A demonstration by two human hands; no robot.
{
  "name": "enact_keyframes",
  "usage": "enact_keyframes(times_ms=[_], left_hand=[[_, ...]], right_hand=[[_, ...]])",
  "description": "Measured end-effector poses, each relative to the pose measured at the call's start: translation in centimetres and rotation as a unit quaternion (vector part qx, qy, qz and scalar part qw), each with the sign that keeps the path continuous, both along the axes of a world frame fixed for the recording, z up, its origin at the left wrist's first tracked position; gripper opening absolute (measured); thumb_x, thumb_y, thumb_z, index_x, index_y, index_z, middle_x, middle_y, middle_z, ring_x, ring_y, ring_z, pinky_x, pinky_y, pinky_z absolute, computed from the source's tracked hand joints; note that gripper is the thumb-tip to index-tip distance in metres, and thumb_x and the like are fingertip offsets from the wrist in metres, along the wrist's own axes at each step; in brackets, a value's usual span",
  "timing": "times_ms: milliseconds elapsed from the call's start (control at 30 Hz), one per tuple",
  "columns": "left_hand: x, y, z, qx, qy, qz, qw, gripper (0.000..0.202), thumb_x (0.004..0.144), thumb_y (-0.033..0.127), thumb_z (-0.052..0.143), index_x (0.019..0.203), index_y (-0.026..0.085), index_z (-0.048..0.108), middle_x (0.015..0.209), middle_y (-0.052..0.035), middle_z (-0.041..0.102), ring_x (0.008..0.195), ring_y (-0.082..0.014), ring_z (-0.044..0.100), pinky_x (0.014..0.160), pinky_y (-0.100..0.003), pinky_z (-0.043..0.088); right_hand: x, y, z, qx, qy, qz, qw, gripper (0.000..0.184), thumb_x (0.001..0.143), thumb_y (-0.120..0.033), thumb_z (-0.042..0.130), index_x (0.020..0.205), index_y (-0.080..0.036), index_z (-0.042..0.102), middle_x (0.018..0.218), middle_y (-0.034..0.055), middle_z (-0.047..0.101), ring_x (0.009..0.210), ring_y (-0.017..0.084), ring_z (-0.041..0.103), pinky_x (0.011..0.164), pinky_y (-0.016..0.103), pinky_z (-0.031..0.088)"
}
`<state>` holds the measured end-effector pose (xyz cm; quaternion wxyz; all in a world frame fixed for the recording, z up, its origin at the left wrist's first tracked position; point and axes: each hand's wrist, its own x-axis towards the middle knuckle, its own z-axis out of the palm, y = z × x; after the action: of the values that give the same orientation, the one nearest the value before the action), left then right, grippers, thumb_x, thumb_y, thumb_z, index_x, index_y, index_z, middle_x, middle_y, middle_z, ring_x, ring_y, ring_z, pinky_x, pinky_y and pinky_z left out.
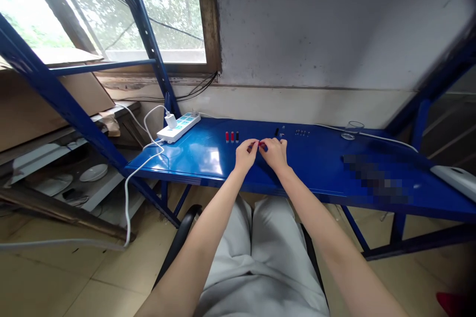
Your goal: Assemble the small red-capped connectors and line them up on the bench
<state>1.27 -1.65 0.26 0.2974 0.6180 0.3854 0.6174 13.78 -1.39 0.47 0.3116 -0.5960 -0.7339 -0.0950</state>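
Note:
My left hand (245,155) and my right hand (275,153) meet fingertip to fingertip over the blue table's front half. Both are closed in a pinch around a small red piece (261,144), mostly covered by the fingers. Left of them stand or lie two small red cylinders (229,137) and a black one (237,137) with pale ends, side by side. Just past my right hand are a small black piece (276,132) and some tiny clear or white bits (281,134). Farther right, several tiny metallic parts (302,133) form rows.
On the blue table (186,156), a white power strip (179,128) with a plugged-in charger (170,120) sits at the left end. A clear glass (352,131), a blurred dark item (375,178) and a white object (455,181) occupy the right. A white cable (127,198) hangs off the left edge.

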Motion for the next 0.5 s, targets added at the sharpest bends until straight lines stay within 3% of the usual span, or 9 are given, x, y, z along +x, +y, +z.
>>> enact_keyframes(times_ms=[300,400,500], left_hand=[[-0.3,1.5,-1.3,-0.042,-0.048,-0.05,0.997,0.019,0.079,0.026,0.053,0.093,0.015,0.062,0.077,-0.006,0.065,0.052,-0.0079,0.052,0.052,-0.021,0.044],[-0.3,1.4,-1.3,-0.04,-0.051,-0.062,0.996,0.019,0.079,0.024,0.054,0.094,0.015,0.062,0.081,-0.0064,0.065,0.053,-0.0075,0.054,0.056,-0.023,0.046],[-0.3,1.4,-1.3,-0.045,-0.039,-0.089,0.994,0.019,0.078,0.024,0.055,0.093,0.015,0.062,0.085,-0.0065,0.065,0.055,-0.0079,0.056,0.059,-0.024,0.047]], right_hand=[[0.2,-0.8,0.0,0.037,0.123,-0.018,0.992,0.027,0.087,-0.031,0.035,0.102,-0.018,0.054,0.086,0.0059,0.064,0.078,0.018,0.056,0.08,0.031,0.026],[0.4,-0.7,0.0,0.034,0.158,-0.006,0.987,0.031,0.091,-0.035,0.027,0.089,-0.02,0.054,0.076,0.0037,0.062,0.07,0.016,0.055,0.075,0.029,0.029],[0.6,-0.5,-0.2,0.029,0.196,0.016,0.98,0.039,0.091,-0.044,0.024,0.071,-0.021,0.046,0.059,0.0005,0.053,0.057,0.015,0.049,0.061,0.026,0.029]])
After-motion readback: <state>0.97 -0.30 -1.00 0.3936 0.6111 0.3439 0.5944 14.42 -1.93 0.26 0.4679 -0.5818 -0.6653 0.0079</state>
